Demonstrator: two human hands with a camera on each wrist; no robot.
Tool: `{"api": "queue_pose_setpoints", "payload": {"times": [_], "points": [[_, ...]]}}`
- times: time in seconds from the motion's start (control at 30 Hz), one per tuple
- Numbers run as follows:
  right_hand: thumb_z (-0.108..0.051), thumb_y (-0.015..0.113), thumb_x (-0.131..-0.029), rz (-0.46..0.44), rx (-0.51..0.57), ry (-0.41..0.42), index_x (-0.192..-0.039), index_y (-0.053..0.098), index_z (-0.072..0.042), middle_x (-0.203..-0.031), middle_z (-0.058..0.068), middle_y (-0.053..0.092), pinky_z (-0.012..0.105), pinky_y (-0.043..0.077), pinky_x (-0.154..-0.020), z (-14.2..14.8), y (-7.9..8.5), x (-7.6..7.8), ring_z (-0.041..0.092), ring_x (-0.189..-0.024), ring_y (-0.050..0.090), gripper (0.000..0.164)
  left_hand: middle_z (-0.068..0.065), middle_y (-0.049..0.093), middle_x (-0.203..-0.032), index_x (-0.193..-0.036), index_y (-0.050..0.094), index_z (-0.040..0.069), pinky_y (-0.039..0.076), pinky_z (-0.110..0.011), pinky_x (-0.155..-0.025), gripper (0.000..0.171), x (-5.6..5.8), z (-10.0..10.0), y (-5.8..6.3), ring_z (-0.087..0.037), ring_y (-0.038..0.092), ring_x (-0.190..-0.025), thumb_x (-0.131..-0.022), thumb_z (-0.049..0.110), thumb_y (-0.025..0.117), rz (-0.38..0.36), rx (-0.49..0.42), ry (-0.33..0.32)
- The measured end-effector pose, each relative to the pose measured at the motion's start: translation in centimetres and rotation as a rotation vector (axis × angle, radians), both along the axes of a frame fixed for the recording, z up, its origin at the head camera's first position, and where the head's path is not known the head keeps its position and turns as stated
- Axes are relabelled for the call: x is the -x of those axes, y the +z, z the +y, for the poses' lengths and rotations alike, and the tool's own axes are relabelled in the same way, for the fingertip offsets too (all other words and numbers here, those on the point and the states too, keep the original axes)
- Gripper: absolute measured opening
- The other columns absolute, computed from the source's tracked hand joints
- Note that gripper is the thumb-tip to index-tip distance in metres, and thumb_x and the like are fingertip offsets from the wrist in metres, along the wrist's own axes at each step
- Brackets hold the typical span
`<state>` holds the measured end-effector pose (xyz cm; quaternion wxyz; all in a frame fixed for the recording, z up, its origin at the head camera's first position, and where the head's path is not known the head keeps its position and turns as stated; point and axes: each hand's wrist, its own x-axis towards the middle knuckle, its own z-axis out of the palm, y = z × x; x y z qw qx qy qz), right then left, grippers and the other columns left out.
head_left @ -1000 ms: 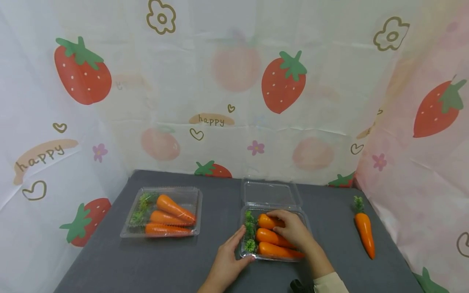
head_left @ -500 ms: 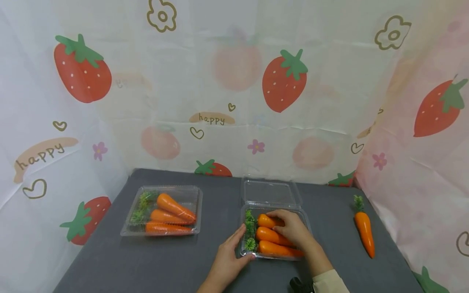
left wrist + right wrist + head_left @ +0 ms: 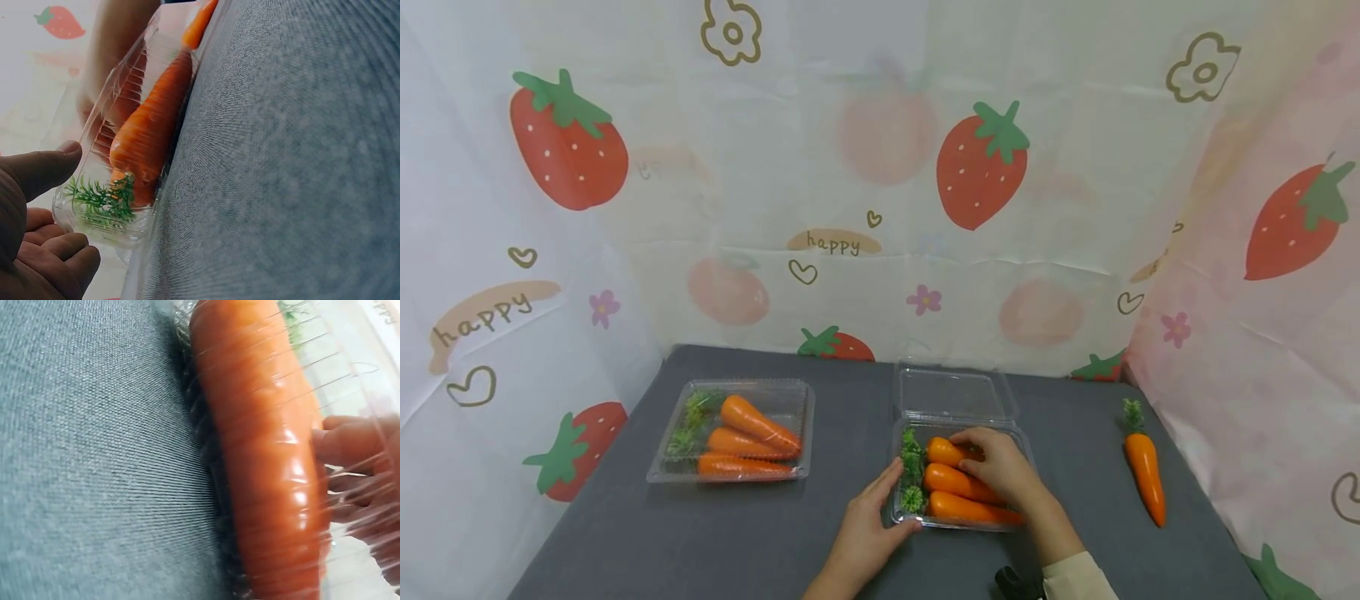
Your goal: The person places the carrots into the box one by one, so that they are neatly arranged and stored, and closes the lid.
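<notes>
In the head view a clear plastic clamshell container (image 3: 958, 526) stands right of the table's middle, its lid (image 3: 951, 393) tipped back. Three orange carrots with green tops lie in it side by side. My right hand (image 3: 1006, 468) pinches the rearmost carrot (image 3: 943, 452) between thumb and fingers. My left hand (image 3: 865, 527) braces the front left corner, index finger along the side and thumb at the front edge. In the left wrist view the thumb (image 3: 53, 165) is beside the clear wall. The right wrist view shows the nearest carrot (image 3: 269, 456) through the ribbed wall, fingers behind it.
A closed clear container (image 3: 808, 433) with three carrots sits on the left of the grey table (image 3: 760, 542). One loose carrot (image 3: 1146, 479) lies at the right. A black object (image 3: 1015, 583) shows by the right sleeve (image 3: 1078, 577). Strawberry-printed cloth (image 3: 880, 283) surrounds the table.
Almost nothing moves. The right hand's fingers shift very slightly on the rearmost carrot; the left hand stays at the container's corner.
</notes>
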<state>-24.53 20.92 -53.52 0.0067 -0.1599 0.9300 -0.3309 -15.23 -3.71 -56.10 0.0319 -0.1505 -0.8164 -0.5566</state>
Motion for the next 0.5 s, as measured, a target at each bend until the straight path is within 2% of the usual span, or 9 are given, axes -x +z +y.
{"api": "queue_pose_setpoints", "payload": {"times": [0.23,0.37,0.5], "points": [[-0.006,0.076,-0.092,0.081,-0.008,0.023,-0.123,0.074,-0.014,-0.123,0.001,0.071,0.049,0.057,-0.095,0.7,1.3,-0.6,0.027,-0.115,0.067,0.033,-0.014,0.044,-0.160,-0.152,0.047,0.000,0.050,-0.050,-0.106,0.082,0.0,0.0,0.1,-0.035,0.045,-0.144,-0.082,0.016,0.087,0.001,-0.013,0.000],[-0.007,0.076,-0.092,0.086,-0.013,0.003,-0.125,0.073,-0.016,-0.126,0.002,0.071,0.052,0.056,-0.096,1.4,2.5,-1.2,0.029,-0.117,0.065,0.035,-0.014,0.044,-0.159,-0.152,0.047,0.000,0.050,-0.048,-0.106,0.083,0.0,0.0,0.0,-0.034,0.045,-0.144,-0.082,0.016,0.088,0.007,-0.003,0.004],[-0.007,0.077,-0.091,0.129,-0.023,-0.029,-0.125,0.073,-0.016,-0.126,0.003,0.070,0.053,0.056,-0.096,2.6,3.3,-1.7,0.029,-0.118,0.065,0.035,-0.014,0.044,-0.159,-0.151,0.047,0.000,0.050,-0.048,-0.106,0.083,0.0,0.0,0.0,-0.034,0.045,-0.143,-0.081,0.017,0.088,0.005,-0.002,0.005]]}}
